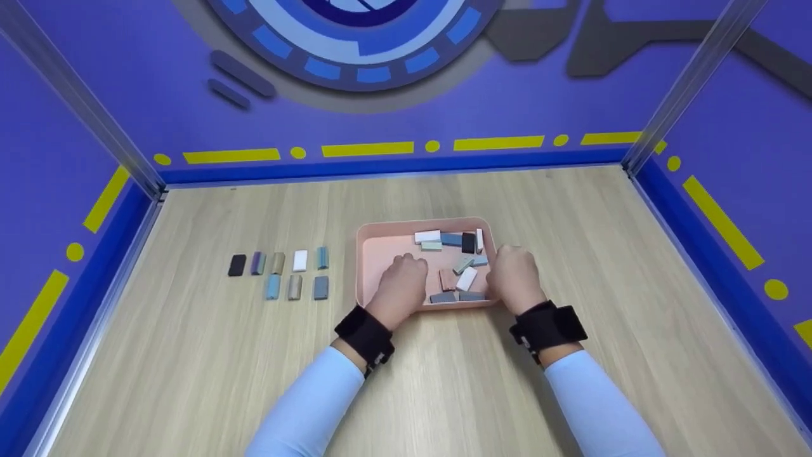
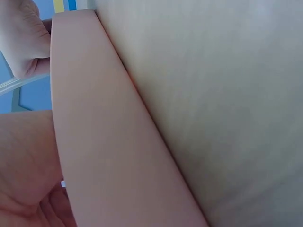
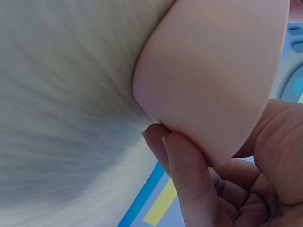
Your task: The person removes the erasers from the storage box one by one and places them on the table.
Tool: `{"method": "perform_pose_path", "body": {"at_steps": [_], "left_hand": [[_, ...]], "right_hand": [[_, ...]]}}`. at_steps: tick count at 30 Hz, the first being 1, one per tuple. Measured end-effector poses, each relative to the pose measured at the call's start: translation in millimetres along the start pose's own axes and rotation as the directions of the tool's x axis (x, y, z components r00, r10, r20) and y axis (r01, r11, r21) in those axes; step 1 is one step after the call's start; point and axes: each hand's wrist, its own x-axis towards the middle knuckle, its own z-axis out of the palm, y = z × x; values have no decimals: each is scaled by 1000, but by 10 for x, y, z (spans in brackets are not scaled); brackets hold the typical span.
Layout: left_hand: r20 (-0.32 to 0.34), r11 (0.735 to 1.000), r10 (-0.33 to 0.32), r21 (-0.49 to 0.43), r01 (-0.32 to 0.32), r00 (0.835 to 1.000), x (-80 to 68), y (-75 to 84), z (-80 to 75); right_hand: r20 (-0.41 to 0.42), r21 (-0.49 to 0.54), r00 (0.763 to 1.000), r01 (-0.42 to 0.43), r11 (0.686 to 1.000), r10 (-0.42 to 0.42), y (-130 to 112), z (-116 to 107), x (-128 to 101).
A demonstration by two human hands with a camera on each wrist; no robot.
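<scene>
Hands on shallow pink plastic tray (image 1: 371, 254), mid-table: my left hand (image 1: 401, 287) curls over its near-left rim, my right hand (image 1: 515, 279) pinches the near-right edge. Uneven lift risks small coloured blocks (image 1: 454, 263) sliding out toward sorted rows (image 1: 279, 274).

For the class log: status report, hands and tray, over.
Left hand inside pink tray, grip unclear. Right hand grips its right rim. Small blocks inside. Nothing obstructing.

My wooden table (image 1: 571, 355) carries a pink tray (image 1: 380, 244) near its middle, toward the far edge. Left of the tray, eight small blocks (image 1: 279, 274) lie directly on the wood in two rows: five behind, three in front, well short of the left edge.
</scene>
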Motion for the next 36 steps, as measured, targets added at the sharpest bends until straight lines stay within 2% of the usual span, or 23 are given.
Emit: {"method": "perform_pose_path", "body": {"at_steps": [4,9,12,17,20,23,28,32,36], "left_hand": [[-34,1000,-6,-3,6,999,-23,-78,9],[-93,1000,25,4,-25,995,-30,-171,1],[-89,999,45,-13,-46,995,-32,-228,-24],[-92,988,11,-154,-25,996,-54,-382,-175],[-152,971,-49,-237,12,987,-88,-542,-344],[-216,953,-131,-295,64,968,-144,-751,-536],[-282,908,-273,-391,150,920,-307,-1170,-752],[-288,865,-392,-438,244,874,-477,-1509,-798],[-270,811,-503,-476,341,821,-645,-1822,-757]], "right_hand": [[-16,-8,999,33,999,-33,13,5,-5],[-45,-14,998,40,999,-40,33,10,-5],[-31,-8,999,22,1000,-22,43,16,-7],[-3,-6,1000,22,1000,-22,32,22,-9],[3,-8,1000,29,1000,-29,10,20,0],[9,-5,1000,27,1000,-27,-3,20,11],[14,-3,1000,28,1000,-28,-10,11,9],[11,-8,999,33,999,-33,-3,9,5],[10,-36,999,34,999,-34,-2,14,15]]}}
